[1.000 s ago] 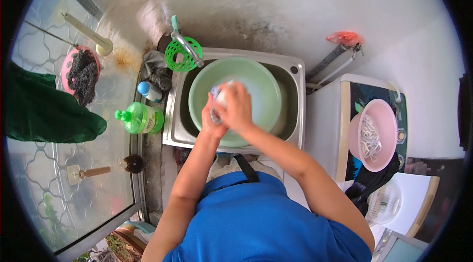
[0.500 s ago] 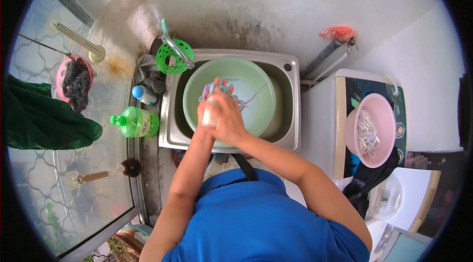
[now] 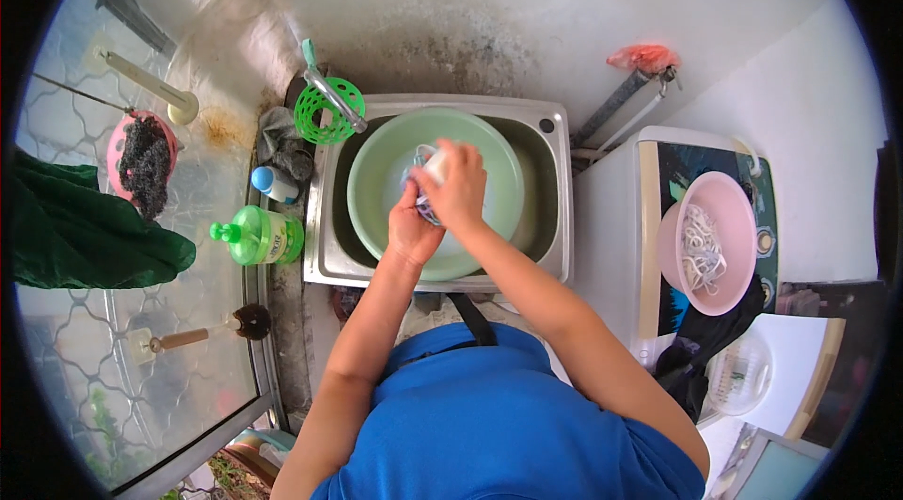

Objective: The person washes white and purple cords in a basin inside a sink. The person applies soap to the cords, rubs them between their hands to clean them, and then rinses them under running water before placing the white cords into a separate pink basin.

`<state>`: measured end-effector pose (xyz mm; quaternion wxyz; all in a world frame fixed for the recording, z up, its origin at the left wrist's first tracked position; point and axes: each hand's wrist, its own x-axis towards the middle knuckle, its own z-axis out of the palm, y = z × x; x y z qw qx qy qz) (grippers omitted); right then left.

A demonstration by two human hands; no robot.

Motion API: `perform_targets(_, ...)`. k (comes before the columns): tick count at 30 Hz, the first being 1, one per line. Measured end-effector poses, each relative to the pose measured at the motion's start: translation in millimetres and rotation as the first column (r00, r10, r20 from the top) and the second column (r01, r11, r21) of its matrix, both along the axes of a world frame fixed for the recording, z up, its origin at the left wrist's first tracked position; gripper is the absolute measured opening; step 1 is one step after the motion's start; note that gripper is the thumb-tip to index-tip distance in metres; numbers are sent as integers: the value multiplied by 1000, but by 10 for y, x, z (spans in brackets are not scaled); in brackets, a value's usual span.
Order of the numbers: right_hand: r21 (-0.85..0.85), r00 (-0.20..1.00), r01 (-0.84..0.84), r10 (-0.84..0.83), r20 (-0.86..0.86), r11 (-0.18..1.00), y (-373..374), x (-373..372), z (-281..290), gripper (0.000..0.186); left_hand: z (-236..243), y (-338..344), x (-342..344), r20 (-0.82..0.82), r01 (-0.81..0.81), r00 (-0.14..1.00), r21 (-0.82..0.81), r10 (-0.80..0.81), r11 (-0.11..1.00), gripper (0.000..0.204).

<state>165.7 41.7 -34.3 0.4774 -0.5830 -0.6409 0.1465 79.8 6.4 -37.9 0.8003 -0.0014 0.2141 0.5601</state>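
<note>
**Both hands around a small cup over the green basin**

Nearest the viewer, low in the frame, is the person's blue shirt, with both forearms rising toward the middle. The left hand (image 3: 412,227) curls around the underside of a small white cup (image 3: 434,164), and the right hand (image 3: 458,188) is folded over it from above, fingers closed onto it. Something with a bluish pattern shows between the palms; whether it is part of the cup or a cloth cannot be told. The cup sits at the centre of the frame, held above the pale green basin (image 3: 499,171) that fills the steel sink (image 3: 555,218).

The cup looks light, rigid and breakable, and probably slippery if wet, so a grip wrapped around its body with a hand beneath seems the safest hold.

At centre left, on the ledge, lies a green squeeze bottle (image 3: 259,235) on its side, cap toward the left, with a pale label band. Just above it stands a small white bottle with a blue cap (image 3: 273,182). Further up, a green perforated holder (image 3: 327,112) hangs at the tap. At right, a pink bowl (image 3: 673,255) holding pale strands rests on a white appliance. At upper right, an orange-red bag (image 3: 644,56) hangs on the wall.
</note>
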Motion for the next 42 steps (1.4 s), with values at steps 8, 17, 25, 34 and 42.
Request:
perform_targets(8, 74, 961, -221, 204, 188, 972, -319, -7, 96, 56, -37, -59, -33, 126, -12, 992, 216, -16, 976, 45)
perform_targets(17, -318, 634, -190, -131, -762, 929, -94, 445, -604, 53, 361, -21, 61, 123, -52, 991, -16, 53, 999, 48)
perform_targets(25, 43, -397, -829, -533, -747, 558, -477, 344, -815, 60, 122, -60, -85, 251, 95, 960, 132, -126, 987, 37)
perform_targets(34, -66, 316, -707, 230, -920, 704, -80, 433, -98, 46, 112, 11, 129, -235, 66, 959, -365, -161, 929, 34)
perform_targets(42, -15, 954, -199, 197, 224, 980, -492, 193, 351, 68, 85, -66, 155, -22, 208, 978, 114, -207, 971, 44)
